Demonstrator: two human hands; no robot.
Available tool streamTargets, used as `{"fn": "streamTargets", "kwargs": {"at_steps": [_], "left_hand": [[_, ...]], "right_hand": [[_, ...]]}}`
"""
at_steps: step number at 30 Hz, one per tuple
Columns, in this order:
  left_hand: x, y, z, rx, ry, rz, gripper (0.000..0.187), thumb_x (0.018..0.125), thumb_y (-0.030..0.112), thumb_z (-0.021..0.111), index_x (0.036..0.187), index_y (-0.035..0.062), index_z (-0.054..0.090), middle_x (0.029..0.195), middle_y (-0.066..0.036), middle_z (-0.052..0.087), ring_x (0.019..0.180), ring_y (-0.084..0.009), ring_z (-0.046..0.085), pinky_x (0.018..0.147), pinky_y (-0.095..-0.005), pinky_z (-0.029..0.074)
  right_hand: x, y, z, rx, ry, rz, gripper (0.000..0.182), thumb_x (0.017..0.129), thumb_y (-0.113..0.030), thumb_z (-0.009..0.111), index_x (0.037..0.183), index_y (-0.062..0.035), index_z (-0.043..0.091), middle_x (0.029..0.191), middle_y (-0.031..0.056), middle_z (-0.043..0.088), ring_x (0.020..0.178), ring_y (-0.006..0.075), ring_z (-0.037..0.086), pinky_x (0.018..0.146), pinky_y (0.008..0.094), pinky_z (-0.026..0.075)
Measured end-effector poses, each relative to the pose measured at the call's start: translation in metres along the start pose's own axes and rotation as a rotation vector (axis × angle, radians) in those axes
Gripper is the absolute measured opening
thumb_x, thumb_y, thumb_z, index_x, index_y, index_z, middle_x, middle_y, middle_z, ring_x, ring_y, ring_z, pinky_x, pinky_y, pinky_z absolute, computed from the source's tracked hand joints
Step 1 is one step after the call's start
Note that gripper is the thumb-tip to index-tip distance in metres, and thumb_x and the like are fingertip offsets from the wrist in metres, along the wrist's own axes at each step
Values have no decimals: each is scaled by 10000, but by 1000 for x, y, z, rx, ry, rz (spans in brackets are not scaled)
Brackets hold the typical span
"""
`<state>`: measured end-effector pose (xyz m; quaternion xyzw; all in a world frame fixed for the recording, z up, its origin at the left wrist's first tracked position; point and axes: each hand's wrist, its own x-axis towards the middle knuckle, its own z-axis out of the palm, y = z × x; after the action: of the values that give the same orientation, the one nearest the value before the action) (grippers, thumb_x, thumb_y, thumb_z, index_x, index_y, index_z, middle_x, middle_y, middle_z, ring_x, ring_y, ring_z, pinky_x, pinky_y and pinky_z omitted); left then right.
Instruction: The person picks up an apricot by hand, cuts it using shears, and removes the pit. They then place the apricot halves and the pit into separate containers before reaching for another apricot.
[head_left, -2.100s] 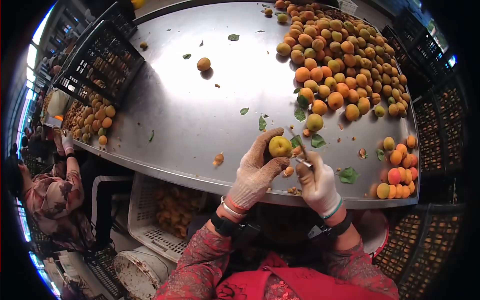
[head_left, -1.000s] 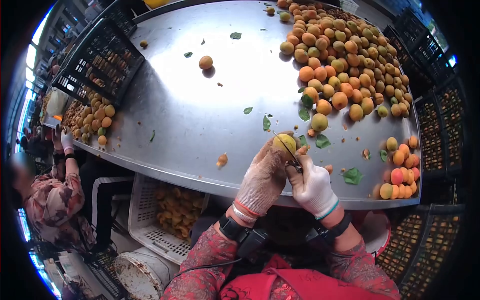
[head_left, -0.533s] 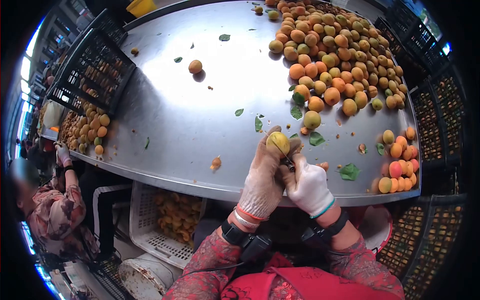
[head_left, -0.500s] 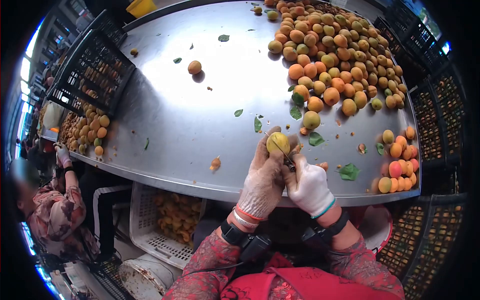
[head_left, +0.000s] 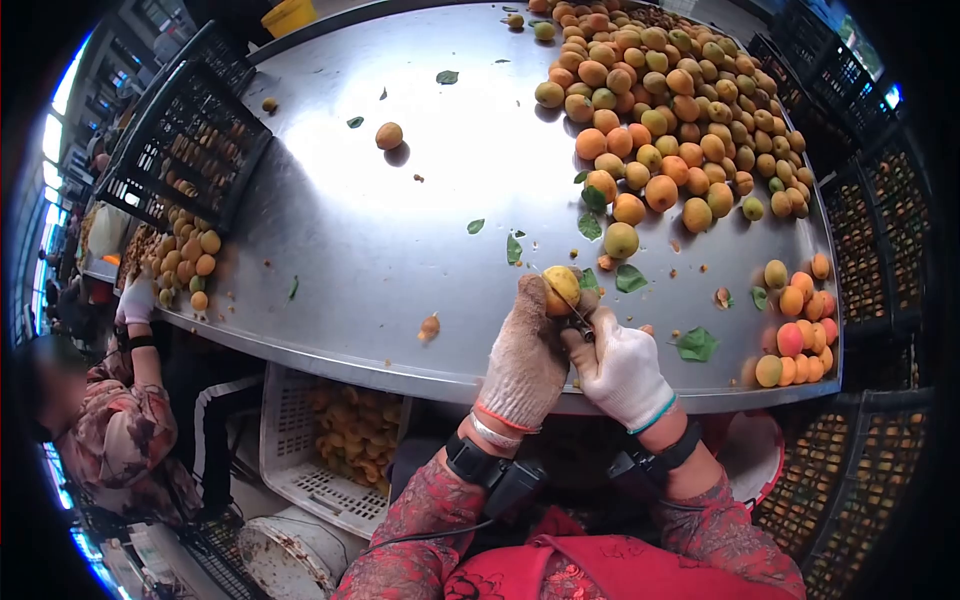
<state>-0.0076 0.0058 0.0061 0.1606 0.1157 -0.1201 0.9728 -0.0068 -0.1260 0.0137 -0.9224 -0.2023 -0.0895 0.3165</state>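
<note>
Near the front of the metal table, my gloved left hand (head_left: 525, 355) grips a yellow-orange apricot (head_left: 557, 304) with its fingers and thumb. Closed around the handle of a small knife (head_left: 579, 322) is my right hand (head_left: 617, 362), in a white glove. The thin blade lies against the apricot, with part of it hidden by the fruit. Just beyond my hands are green leaves (head_left: 630, 278) and a greenish apricot (head_left: 621, 241) at the edge of the large apricot pile (head_left: 680, 120).
A smaller group of apricots (head_left: 802, 325) sits at the table's right corner. Black crates (head_left: 860, 250) line the right side. Another black crate (head_left: 185, 150) stands tilted at left, near a co-worker's gloved hand (head_left: 136, 300). Below the table edge is a white crate (head_left: 290, 430) of fruit.
The apricot has turned in my left hand, now showing an orange lower part beside the blade. At left, the co-worker's gloved hand has moved up to the fruit there.
</note>
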Motion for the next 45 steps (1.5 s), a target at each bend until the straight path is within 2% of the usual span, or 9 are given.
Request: {"fn": "streamTargets", "kwargs": {"at_steps": [7, 11, 17, 19, 26, 28, 36, 42, 45], "left_hand": [[1, 9, 0, 340, -61, 182, 551, 1039, 434, 460, 1371, -4, 437, 1138, -124, 604, 1106, -236, 585, 1010, -362, 456], [4, 7, -3, 69, -22, -2, 537, 1039, 389, 484, 1396, -6, 416, 1153, -122, 602, 1100, -220, 585, 1007, -353, 457], [4, -3, -1, 371, -17, 137, 603, 1039, 482, 420, 1379, -16, 437, 1138, -120, 622, 1083, -219, 585, 999, -371, 464], [2, -2, -2, 406, -50, 131, 678, 1025, 554, 366, 1380, -22, 421, 1246, -200, 567, 1209, -327, 553, 1070, -451, 424], [0, 3, 7, 95, -23, 29, 705, 996, 585, 423, 1327, -36, 458, 1244, -222, 562, 1196, -361, 557, 1067, -472, 424], [-1, 7, 9, 42, 0, -36, 650, 1010, 566, 411, 1304, -9, 484, 1127, -216, 655, 1088, -300, 611, 1021, -440, 459], [-1, 12, 5, 67, 47, -33, 554, 1015, 512, 462, 1202, -4, 531, 1083, -203, 667, 1049, -295, 621, 996, -433, 471], [3, 5, -3, 280, 19, 61, 470, 1051, 405, 389, 1281, 4, 474, 1145, -193, 662, 1027, -248, 627, 924, -352, 485], [1, 8, -4, 459, -32, 57, 422, 1047, 337, 426, 1322, 19, 457, 1219, -153, 638, 1062, -186, 604, 904, -274, 477]], "right_hand": [[1, -1, -1, 24, -45, 32, 273, 929, -220, 636, 1098, -7, 606, 620, 143, 617, 578, 331, 649, 529, 391, 483], [1, 0, 3, -12, -34, 1, 306, 919, -239, 643, 1018, 40, 563, 566, 158, 592, 530, 341, 632, 486, 411, 486], [0, -2, -6, 63, -75, 80, 210, 926, -210, 642, 987, -20, 577, 617, 148, 616, 582, 347, 644, 542, 396, 484], [-1, -6, -6, 50, -89, 85, 211, 925, -213, 644, 962, -16, 576, 609, 151, 611, 575, 349, 639, 541, 403, 481], [-2, -6, 2, -33, -57, -3, 256, 916, -229, 659, 827, -11, 559, 593, 178, 594, 557, 368, 622, 519, 445, 462], [-2, -5, 2, -24, -62, -25, 256, 915, -228, 659, 841, -2, 566, 606, 188, 597, 569, 374, 624, 524, 446, 466], [4, 5, 6, 278, -147, 31, 314, 944, -300, 615, 889, 5, 567, 612, 189, 598, 581, 375, 630, 524, 442, 488], [0, 3, 2, -212, -57, -99, 262, 837, -240, 666, 911, -25, 535, 599, 132, 607, 539, 303, 632, 498, 417, 491], [3, 3, -4, -186, -14, -122, 276, 862, -238, 685, 968, -12, 569, 607, 136, 607, 549, 313, 637, 500, 425, 483]]}}
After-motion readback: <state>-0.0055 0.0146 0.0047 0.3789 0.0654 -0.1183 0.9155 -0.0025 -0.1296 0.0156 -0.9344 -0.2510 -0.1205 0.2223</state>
